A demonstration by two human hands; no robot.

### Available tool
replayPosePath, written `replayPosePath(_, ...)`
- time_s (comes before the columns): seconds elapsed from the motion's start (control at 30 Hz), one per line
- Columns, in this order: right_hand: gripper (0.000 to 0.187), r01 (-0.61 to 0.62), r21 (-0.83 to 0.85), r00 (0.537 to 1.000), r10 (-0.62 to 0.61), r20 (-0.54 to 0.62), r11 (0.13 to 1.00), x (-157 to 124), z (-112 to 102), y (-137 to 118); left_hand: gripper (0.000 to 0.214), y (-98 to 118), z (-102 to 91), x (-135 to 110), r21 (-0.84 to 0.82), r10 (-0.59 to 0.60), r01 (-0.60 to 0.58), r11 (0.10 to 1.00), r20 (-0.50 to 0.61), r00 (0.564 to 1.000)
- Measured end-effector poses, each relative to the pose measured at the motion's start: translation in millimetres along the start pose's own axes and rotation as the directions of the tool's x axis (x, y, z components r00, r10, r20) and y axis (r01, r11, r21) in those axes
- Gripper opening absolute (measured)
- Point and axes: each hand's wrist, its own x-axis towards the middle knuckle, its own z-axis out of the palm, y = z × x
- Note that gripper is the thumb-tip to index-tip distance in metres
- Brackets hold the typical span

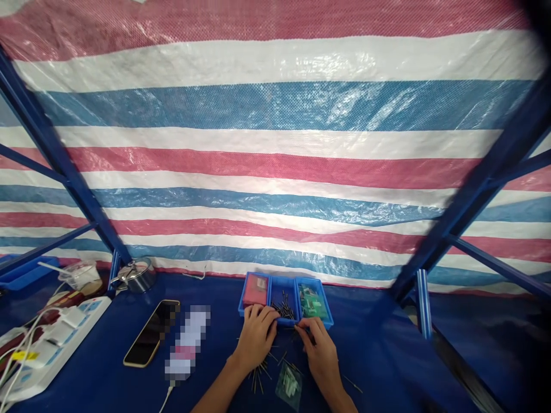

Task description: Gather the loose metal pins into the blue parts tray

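A blue three-compartment tray [329, 316] sits before my hands. Pink-red packets [255, 289] fill its left compartment, thin dark rods like small drill bits [284, 307] lie in the middle one, and green packets [311, 301] are in the right one. My left hand [257, 334] is at the tray's front left, fingers curled and pressed together; what they hold, if anything, is hidden. By the tray's front edge, my right hand [319, 349] pinches what looks like a thin dark rod between thumb and forefinger. Loose thin rods [258, 378] lie below my left hand.
A small clear bag with pale green pieces [289, 383] lies between my forearms. To the left are a phone [151, 334], a blurred-out device with a cable [186, 347], a power strip [58, 350] and a metal pot [136, 275]. Blue frame bars and a striped sheet stand behind.
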Motion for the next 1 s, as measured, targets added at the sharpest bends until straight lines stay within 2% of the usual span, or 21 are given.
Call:
replayPosePath(0.23,0.032,0.041,0.072,0.999,-0.039,-0.031,0.997,1,4,3,0.024,0,0.3,1,-0.005,-0.001,0.001,1.000,-0.002,1.000)
replayPosePath(0.47,0.032,0.015,0.088,0.999,-0.011,-0.046,0.996,1,1,-1,0.026,1,-0.2,1,0.034,0.003,-0.003,0.999,-0.011,1.000)
replayPosePath(0.63,0.030,-0.006,0.083,0.998,0.011,-0.055,0.997,1,-1,-4,0.026,2,-1.1,2,0.064,0.019,-0.017,0.998,-0.029,0.999)
replayPosePath(0.8,0.026,-0.034,0.077,0.998,0.038,-0.046,0.996,3,-2,-8,0.025,1,-0.5,1,0.051,0.008,-0.008,0.999,0.001,1.000)
replayPosePath(1.0,0.032,0.006,0.004,0.992,-0.005,-0.129,1.000,7,-3,-10,0.026,-1,1.9,1,0.005,-0.002,0.002,1.000,0.008,1.000)
